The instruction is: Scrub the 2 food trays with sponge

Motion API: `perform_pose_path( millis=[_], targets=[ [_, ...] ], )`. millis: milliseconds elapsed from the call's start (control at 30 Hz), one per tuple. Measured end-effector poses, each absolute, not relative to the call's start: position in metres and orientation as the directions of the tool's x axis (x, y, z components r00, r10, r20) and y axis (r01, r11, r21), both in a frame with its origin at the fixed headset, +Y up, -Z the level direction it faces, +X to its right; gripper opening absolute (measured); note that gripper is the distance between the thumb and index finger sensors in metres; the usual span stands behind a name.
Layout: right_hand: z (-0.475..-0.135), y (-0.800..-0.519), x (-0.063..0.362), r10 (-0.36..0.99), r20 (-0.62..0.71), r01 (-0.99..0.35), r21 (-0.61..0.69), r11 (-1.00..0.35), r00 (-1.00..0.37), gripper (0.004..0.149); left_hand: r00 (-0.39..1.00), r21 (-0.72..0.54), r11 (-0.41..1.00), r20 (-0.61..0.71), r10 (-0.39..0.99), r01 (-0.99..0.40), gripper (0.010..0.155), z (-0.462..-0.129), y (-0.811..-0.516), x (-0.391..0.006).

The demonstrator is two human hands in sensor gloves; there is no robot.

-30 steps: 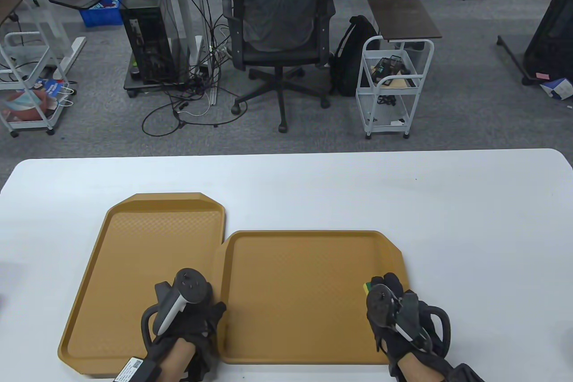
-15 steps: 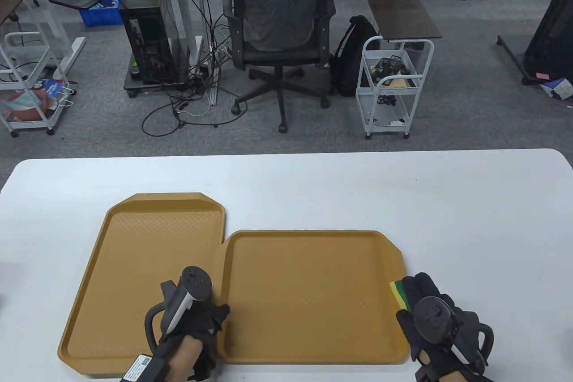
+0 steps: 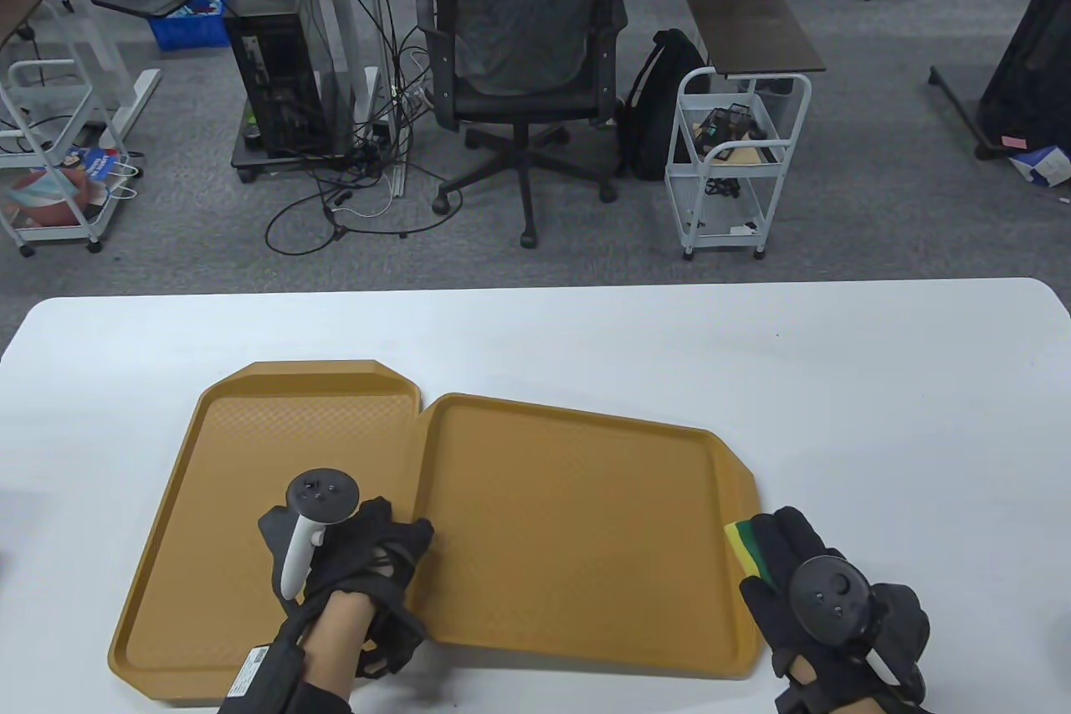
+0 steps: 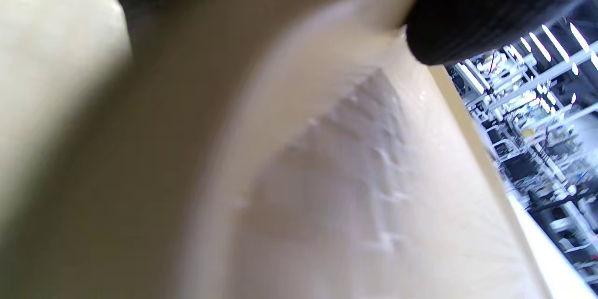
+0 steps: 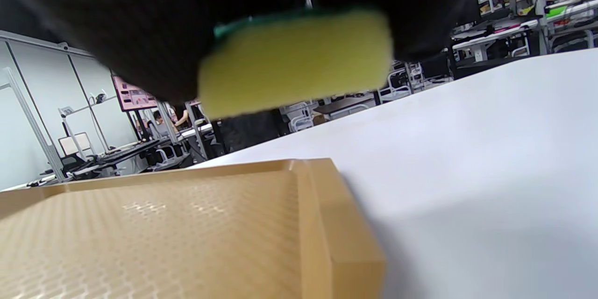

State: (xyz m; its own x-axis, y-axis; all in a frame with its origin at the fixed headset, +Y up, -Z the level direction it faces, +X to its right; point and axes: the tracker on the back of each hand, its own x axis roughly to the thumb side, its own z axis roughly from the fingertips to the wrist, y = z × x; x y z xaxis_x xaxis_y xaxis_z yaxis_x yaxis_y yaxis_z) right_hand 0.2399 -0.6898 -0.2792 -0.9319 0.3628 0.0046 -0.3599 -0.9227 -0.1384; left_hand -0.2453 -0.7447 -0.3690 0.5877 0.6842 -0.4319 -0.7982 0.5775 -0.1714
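Two brown food trays lie side by side on the white table [image 3: 878, 413]. The left tray [image 3: 251, 463] sits flat. The right tray [image 3: 569, 521] is tilted, its left side raised off the table. My left hand [image 3: 406, 551] grips that raised left edge; in the left wrist view the tray [image 4: 327, 173] fills the frame, blurred, with a gloved fingertip [image 4: 476, 14] at the top. My right hand [image 3: 782, 559] holds a yellow and green sponge [image 3: 743, 548] just past the right tray's right rim. The sponge [image 5: 294, 60] hangs above the table beside the tray's corner [image 5: 327, 224].
Bare white table extends behind the trays and to the right. Beyond the far edge stand a black office chair [image 3: 523, 36], a backpack [image 3: 661, 103] and a white wire cart [image 3: 736, 153] on grey carpet. A person sits at a desk behind the chair.
My right hand carried the sponge off the right tray to just past its right rim. My left hand shifted up and lifted the right tray's left side, tilting it.
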Motion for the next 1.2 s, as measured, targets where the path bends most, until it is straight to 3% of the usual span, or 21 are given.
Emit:
perform_pose_path(
  millis=[267, 833, 967, 1033, 1067, 1200],
  targets=[
    [-0.279, -0.687, 0.248, 0.396, 0.006, -0.392, -0.156, -0.907, -0.918, 0.067, 0.397, -0.044, 0.421, -0.435, 0.808, -0.906, 0.057, -0.391, -0.751, -0.255],
    [-0.281, -0.685, 0.264, 0.435, -0.034, -0.423, -0.175, -0.889, -0.9, 0.067, 0.228, 0.037, 0.286, -0.512, 0.828, -0.957, 0.057, -0.503, -0.768, -0.249],
    [-0.281, -0.687, 0.267, 0.443, -0.042, -0.43, -0.17, -0.887, -0.896, 0.067, 0.381, 0.023, 0.453, -0.504, 0.775, -0.891, 0.069, -0.514, -0.763, -0.245],
    [-0.282, -0.688, 0.266, 0.434, -0.043, -0.421, -0.168, -0.891, -0.9, 0.067, 0.599, 0.017, 0.705, -0.513, 0.615, -0.709, 0.075, -0.519, -0.756, -0.238],
    [-0.282, -0.688, 0.265, 0.429, -0.043, -0.417, -0.165, -0.894, -0.902, 0.067, 0.652, 0.019, 0.768, -0.514, 0.557, -0.641, 0.076, -0.521, -0.755, -0.236],
    [-0.283, -0.691, 0.263, 0.407, -0.044, -0.395, -0.159, -0.905, -0.913, 0.066, 0.74, -0.03, 0.87, -0.54, 0.4, -0.493, 0.077, -0.529, -0.756, -0.225]
  ],
)
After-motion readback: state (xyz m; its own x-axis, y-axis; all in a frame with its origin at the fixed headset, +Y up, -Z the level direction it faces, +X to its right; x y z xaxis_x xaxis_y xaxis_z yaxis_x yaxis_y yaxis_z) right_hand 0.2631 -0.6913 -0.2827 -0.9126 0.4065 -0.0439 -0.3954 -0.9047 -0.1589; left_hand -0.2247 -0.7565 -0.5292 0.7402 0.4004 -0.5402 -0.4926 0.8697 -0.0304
